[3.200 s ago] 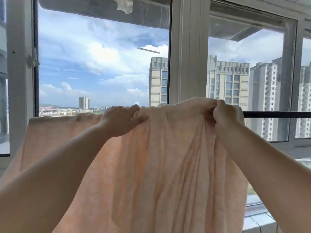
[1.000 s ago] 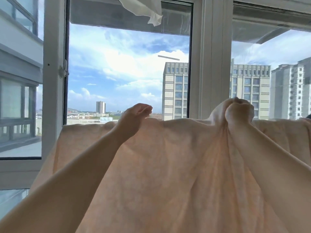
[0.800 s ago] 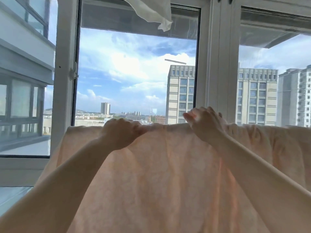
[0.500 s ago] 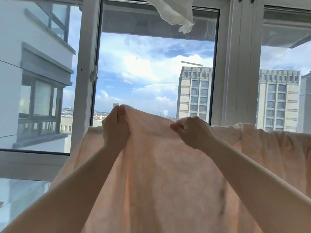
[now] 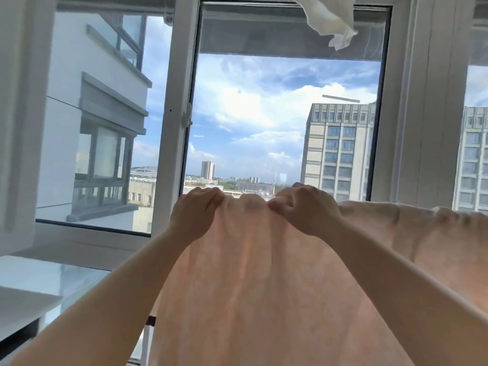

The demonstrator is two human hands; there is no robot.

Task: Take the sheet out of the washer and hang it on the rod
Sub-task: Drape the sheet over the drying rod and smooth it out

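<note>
Sheet [image 5: 264,299], peach and thin enough for light to pass through, hangs draped over a rod that it hides entirely along this stretch; both hands are at its top fold. The left hand [image 5: 194,217] has its fingers curled over the fold, gripping a bunch of cloth, and the right hand [image 5: 306,210] does the same just beside it, thumb tucked toward the small hump of fabric gathered between them. To the right the sheet runs on along the top line in loose wrinkles; below the hands it falls in soft vertical pleats toward the bottom of the view.

The step in hand looks like spreading the cloth along the rod. To do it well, I would keep each pinch light, lift the fold slightly so it slides rather than drags, and draw the hands apart so the hump between them flattens. The left end seems the one to pull out, toward the open window frame [image 5: 171,128]. Watch that the two sides stay balanced, or the damp weight could pull the sheet off. A white cloth [image 5: 330,19] hangs overhead, well apart.
</note>
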